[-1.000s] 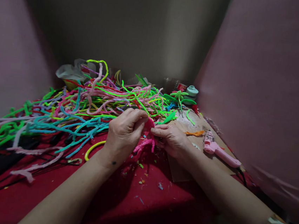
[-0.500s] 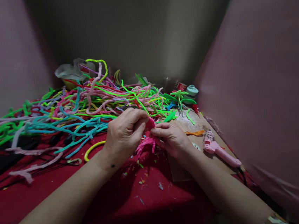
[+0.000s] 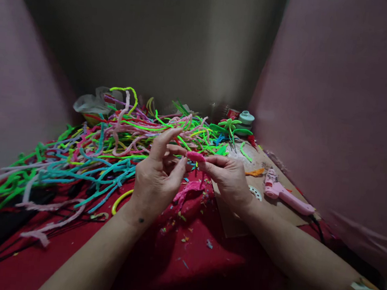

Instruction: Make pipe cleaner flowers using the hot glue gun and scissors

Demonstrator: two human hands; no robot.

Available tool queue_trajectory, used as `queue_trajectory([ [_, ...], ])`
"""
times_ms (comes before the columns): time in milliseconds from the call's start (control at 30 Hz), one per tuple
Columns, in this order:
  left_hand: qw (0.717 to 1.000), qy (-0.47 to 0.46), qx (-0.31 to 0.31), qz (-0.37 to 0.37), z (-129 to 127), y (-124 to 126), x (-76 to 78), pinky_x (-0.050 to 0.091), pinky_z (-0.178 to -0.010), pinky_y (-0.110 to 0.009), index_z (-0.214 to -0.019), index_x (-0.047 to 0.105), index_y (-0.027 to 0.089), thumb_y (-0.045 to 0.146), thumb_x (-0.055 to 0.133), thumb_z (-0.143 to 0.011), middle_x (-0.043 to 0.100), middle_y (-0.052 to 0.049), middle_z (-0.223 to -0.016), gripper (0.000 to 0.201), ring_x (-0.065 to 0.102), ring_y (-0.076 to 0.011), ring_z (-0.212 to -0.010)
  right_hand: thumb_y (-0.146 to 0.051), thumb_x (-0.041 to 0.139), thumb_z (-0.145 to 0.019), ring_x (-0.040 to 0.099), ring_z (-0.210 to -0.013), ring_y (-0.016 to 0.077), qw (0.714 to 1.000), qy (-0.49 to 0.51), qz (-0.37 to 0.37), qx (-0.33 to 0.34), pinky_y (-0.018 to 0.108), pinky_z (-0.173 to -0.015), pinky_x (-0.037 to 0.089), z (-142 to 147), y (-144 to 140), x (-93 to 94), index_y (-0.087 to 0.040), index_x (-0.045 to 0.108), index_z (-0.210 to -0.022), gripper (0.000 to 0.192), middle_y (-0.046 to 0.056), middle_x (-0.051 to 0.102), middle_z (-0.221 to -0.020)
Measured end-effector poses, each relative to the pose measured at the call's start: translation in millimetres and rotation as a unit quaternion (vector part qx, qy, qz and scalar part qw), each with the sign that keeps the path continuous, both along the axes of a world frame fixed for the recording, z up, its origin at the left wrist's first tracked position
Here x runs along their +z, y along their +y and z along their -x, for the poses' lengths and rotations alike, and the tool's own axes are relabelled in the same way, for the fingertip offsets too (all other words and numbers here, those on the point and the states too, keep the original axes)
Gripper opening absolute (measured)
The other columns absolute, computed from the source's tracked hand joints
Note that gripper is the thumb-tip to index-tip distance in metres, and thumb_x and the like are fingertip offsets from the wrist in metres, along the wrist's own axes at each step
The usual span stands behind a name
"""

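Between my two hands is a small, flat, bright pink pipe-cleaner piece [image 3: 195, 156], rounded like a petal. My right hand [image 3: 229, 180] pinches its right end between thumb and fingers. At its left end, the thumb and a finger of my left hand [image 3: 158, 173] close on it, with the index finger lifted away. Other bright pink pipe cleaners [image 3: 189, 191] lie just below on the red cloth [image 3: 202, 264]. The fingertips partly cover the piece, and how firmly the left ones grip is hard to see.
A tangled heap of colourful pipe cleaners [image 3: 118, 147] spreads behind and left. At right, a pink glue gun [image 3: 287, 197] rests on cardboard [image 3: 230, 224]. A green pipe-cleaner plant [image 3: 230, 126] and a pale blue-green bottle [image 3: 246, 118] stand behind. A yellow ring [image 3: 119, 200] lies by my left wrist.
My left index finger has lifted and straightened, and the left fist has loosened. The pink piece now lies more level between the hands. The view has shifted slightly.
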State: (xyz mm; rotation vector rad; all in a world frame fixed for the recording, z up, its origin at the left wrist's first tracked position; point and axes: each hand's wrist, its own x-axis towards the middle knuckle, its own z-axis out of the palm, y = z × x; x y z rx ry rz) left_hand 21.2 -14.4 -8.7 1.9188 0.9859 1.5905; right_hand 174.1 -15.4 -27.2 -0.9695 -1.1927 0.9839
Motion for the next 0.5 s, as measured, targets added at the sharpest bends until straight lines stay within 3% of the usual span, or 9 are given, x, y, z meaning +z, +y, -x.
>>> queue_trajectory([
  [67,0.999,-0.024,0.023,0.009,1,1,1.5,0.050,-0.054,-0.020,-0.117,0.046,0.024,0.017,0.062,-0.076,0.062,0.001,-0.085,0.045,0.060,-0.0077,-0.058,-0.031,0.071,-0.070,0.055,-0.065,0.0132,0.996,-0.052,-0.049,-0.046,0.029,-0.065,0.044,-2,0,0.0,-0.018,0.073,-0.073,0.013,0.002,0.067,-0.069],
  [167,0.997,-0.041,0.034,0.064,3,2,6.6,0.046,-0.047,-0.018,-0.085,0.057,0.017,0.019,0.059,-0.078,0.058,0.004,-0.062,0.008,0.056,-0.0075,-0.049,-0.026,0.068,-0.075,0.057,-0.068,0.0148,0.967,-0.152,-0.160,-0.128,0.030,-0.067,0.045,-6,0,-1.3,-0.020,0.072,-0.074,0.008,0.003,0.067,-0.071],
  [233,0.991,-0.047,0.025,0.119,4,2,11.0,0.043,-0.041,-0.018,-0.069,0.057,0.016,0.019,0.057,-0.079,0.055,0.004,-0.052,0.010,0.053,-0.0071,-0.041,-0.023,0.065,-0.078,0.058,-0.069,0.0156,0.937,-0.210,-0.229,-0.161,0.031,-0.068,0.046,-9,1,-2.4,-0.021,0.071,-0.076,0.007,0.003,0.067,-0.072],
  [367,0.979,-0.091,-0.024,0.180,3,3,15.2,0.045,-0.039,-0.020,-0.070,0.058,0.015,0.023,0.058,-0.078,0.059,0.002,-0.057,0.012,0.055,-0.0088,-0.041,-0.019,0.059,-0.081,0.059,-0.071,0.0164,0.895,-0.276,-0.301,-0.180,0.031,-0.068,0.047,-12,1,-3.5,-0.021,0.070,-0.080,0.011,0.004,0.066,-0.073],
  [500,0.979,-0.095,-0.063,0.166,0,2,11.3,0.050,-0.048,-0.021,-0.081,0.062,0.015,0.021,0.064,-0.074,0.063,0.002,-0.060,0.010,0.060,-0.0105,-0.050,-0.017,0.059,-0.082,0.059,-0.071,0.0163,0.884,-0.286,-0.319,-0.186,0.031,-0.066,0.047,-12,2,-4.5,-0.019,0.069,-0.081,0.011,0.005,0.066,-0.073],
])
